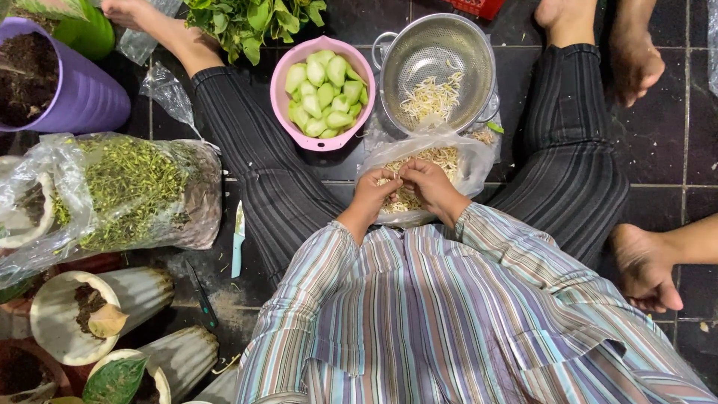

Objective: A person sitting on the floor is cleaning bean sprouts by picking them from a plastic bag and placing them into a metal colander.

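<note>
My left hand (376,191) and my right hand (428,185) meet over a clear plastic bag of pale bean sprouts (441,158) lying on the floor between my legs. Fingertips of both hands pinch a sprout together above the bag. Just beyond the bag stands a metal colander (464,45) with a small heap of sprouts in it. A pink bowl (288,60) filled with pale green vegetable pieces sits to its left.
A bunch of leafy greens (243,21) lies at the top. A large clear bag of green trimmings (127,191) and several soil-filled pots (71,93) crowd the left. A small knife (238,239) lies by my left leg. Another person's feet (647,269) rest at right.
</note>
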